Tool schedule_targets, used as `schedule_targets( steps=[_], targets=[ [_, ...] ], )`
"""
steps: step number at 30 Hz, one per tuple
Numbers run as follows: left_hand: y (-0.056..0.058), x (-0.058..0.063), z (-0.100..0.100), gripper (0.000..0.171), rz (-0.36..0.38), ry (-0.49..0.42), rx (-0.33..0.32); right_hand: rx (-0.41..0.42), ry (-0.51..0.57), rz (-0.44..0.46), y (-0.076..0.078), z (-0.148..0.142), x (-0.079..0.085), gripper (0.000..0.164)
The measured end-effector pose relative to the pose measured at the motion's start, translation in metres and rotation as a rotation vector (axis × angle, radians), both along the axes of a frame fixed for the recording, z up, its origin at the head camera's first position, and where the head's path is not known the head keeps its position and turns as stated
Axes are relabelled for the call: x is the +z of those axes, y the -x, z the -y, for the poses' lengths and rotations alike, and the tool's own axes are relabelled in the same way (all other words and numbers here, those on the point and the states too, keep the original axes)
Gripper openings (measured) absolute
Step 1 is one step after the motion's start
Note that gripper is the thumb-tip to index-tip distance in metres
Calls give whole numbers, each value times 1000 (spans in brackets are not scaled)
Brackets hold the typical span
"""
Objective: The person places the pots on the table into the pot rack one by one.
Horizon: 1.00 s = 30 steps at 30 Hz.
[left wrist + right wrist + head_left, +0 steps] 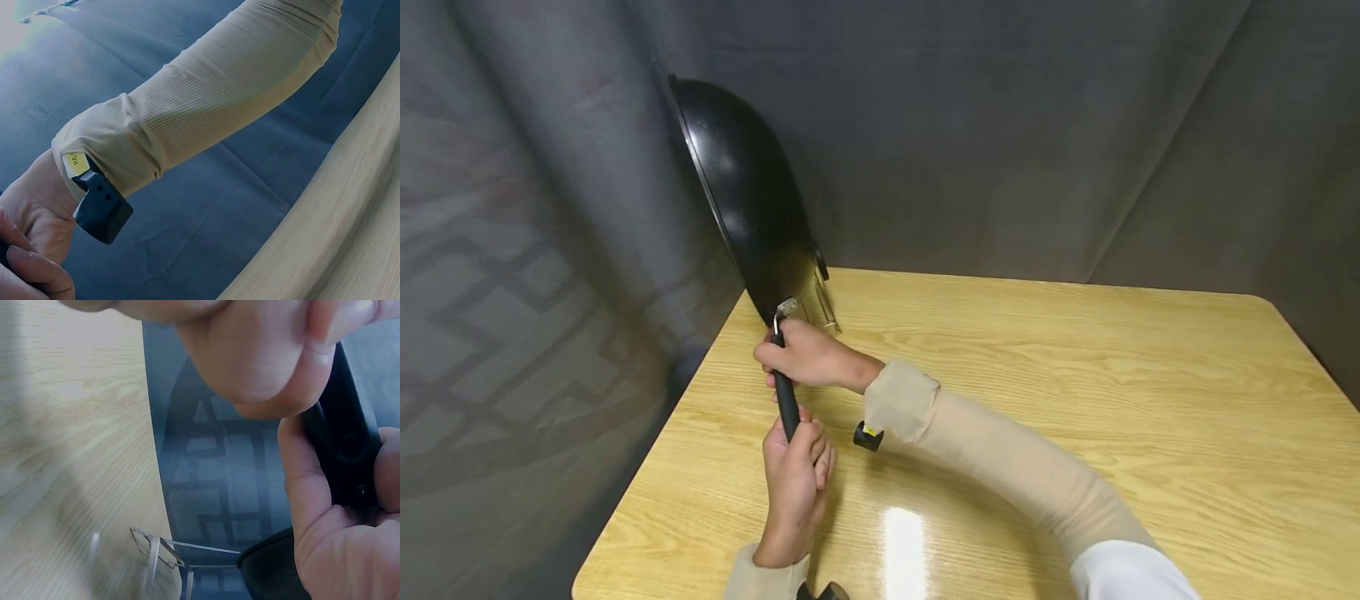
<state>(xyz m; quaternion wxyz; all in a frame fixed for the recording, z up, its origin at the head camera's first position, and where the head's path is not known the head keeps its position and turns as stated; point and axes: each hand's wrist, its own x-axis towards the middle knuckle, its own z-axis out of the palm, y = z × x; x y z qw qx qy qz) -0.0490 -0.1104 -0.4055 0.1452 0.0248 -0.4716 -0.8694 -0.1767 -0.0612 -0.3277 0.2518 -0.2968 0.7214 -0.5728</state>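
Observation:
A black wok (pixel 737 183) is tipped up on its side at the table's far left corner, its dark rounded outside facing right. Both hands are on its long black handle (pixel 785 396). My right hand (pixel 812 354) grips the handle near the metal joint, close to the wok's rim. Below it, my left hand (pixel 793 483) wraps round the handle's end. In the right wrist view, fingers and a thumb close round the handle (pixel 340 425), and only a dark edge of the wok (pixel 272 569) shows. The wok's inside is hidden.
A thin wire rack (pixel 826 304) stands on the wooden table (pixel 1075 375) just right of the wok's lower side. Dark curtains (pixel 1000 142) hang behind and to the left. A black wrist camera (pixel 103 212) sits below the right sleeve.

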Motion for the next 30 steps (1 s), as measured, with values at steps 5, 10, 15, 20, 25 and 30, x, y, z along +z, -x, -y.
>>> schedule_targets(
  steps=[5, 10, 15, 20, 25, 30],
  targets=[
    [-3, 0, 1, 17, 14, -17, -4, 16, -31, -11, -1, 2, -2, 15],
    [-4, 0, 1, 16, 8, -21, -20, 18, -47, -10, -1, 2, -2, 14],
    [-6, 1, 2, 16, 4, -40, -19, 35, -82, -57, 0, 4, -1, 21],
    [-9, 2, 1, 15, 15, -57, -25, 24, -129, -88, -1, 7, -2, 27],
    [-13, 3, 2, 14, 23, -77, -38, 23, -170, -85, -4, 10, -5, 27],
    [-17, 1, 3, 12, 40, -93, -50, 11, -193, -72, -6, 12, -13, 30]
  ],
)
